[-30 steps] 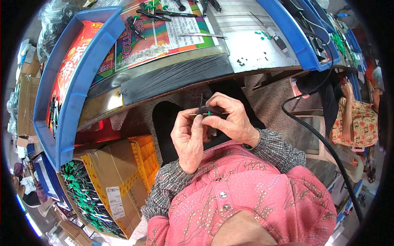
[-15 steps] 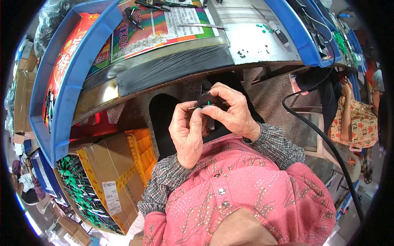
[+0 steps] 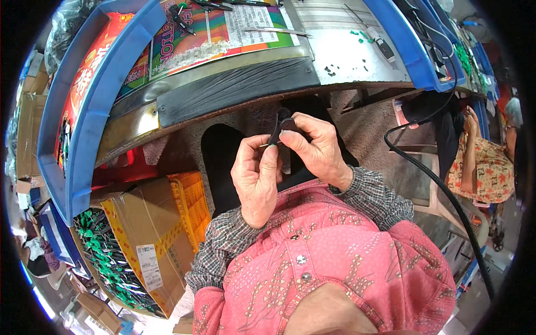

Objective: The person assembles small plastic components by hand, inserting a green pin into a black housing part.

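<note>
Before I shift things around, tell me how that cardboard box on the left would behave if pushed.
The cardboard box is probably heavy, since black-and-green pieces crowd its opening. Its flat, taped side suggests fairly stiff walls. A hard jolt might spill some, as they appear uncovered.

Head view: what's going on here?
A person's left hand and right hand hold a small black piece between the fingertips, above the lap and just off the edge of the workbench. A thin-shafted tool lies on the bench. To the person's left, an open cardboard box holds many black and green parts.
</note>
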`<state>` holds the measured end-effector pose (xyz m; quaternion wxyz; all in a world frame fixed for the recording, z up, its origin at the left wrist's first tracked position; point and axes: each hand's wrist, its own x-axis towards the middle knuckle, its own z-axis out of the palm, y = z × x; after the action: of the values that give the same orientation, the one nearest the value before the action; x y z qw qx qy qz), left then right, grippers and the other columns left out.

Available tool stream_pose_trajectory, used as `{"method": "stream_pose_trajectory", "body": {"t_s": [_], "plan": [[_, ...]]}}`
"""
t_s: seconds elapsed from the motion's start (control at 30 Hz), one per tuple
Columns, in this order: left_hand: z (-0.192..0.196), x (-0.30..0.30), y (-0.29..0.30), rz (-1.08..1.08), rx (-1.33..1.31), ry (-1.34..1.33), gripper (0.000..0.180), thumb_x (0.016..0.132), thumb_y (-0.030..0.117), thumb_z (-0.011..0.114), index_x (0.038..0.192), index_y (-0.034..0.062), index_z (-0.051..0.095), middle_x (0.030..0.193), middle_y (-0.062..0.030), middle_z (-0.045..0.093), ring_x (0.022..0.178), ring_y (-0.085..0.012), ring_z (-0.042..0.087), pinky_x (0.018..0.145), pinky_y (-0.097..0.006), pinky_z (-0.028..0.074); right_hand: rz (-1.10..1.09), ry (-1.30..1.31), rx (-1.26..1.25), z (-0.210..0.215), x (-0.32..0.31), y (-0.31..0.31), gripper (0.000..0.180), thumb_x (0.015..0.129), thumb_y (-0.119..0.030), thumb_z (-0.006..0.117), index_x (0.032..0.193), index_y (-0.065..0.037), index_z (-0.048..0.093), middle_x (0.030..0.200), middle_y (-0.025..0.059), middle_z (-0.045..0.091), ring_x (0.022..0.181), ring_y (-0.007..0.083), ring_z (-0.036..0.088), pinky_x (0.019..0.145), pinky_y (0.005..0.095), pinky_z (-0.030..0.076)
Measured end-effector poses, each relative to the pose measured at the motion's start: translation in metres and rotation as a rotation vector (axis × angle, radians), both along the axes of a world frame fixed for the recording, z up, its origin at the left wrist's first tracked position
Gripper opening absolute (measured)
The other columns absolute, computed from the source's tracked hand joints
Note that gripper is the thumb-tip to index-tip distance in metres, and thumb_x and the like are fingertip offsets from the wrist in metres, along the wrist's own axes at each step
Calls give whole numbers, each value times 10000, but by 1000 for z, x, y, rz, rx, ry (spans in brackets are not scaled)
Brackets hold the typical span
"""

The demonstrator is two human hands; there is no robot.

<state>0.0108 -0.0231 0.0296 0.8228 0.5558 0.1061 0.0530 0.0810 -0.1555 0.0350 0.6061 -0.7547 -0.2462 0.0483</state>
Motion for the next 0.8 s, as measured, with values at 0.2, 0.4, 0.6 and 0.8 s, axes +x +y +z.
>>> {"method": "stream_pose_trajectory", "body": {"t_s": [0.2,0.4,0.6,0.8], "plan": [[-1,1,2,-6,-1,-15,157,968,160,526,1071,45,499,713,35,489,554,-15,395,455,-161,290,-29,23,101,6,-2,5,207,787,-130,720,869,28,614,756,70,561,677,124,540,574,267,426],[-1,1,0,-12,-1,-16,148,971,149,517,1075,45,496,712,36,486,554,-13,388,457,-163,289,25,-19,-24,0,2,-1,228,775,-124,731,904,21,612,784,69,570,690,137,552,593,264,441],[-1,0,1,-9,-39,-14,144,972,150,513,1069,45,497,712,34,491,554,-10,391,455,-163,287,-13,-41,16,9,1,2,182,810,-143,704,864,13,627,764,69,569,674,136,544,581,270,431],[3,0,2,-15,-41,16,154,972,156,515,1072,42,495,700,35,488,544,-9,379,452,-164,286,35,62,51,5,0,-1,207,792,-128,717,903,18,620,782,68,569,690,137,551,595,261,439]]}}
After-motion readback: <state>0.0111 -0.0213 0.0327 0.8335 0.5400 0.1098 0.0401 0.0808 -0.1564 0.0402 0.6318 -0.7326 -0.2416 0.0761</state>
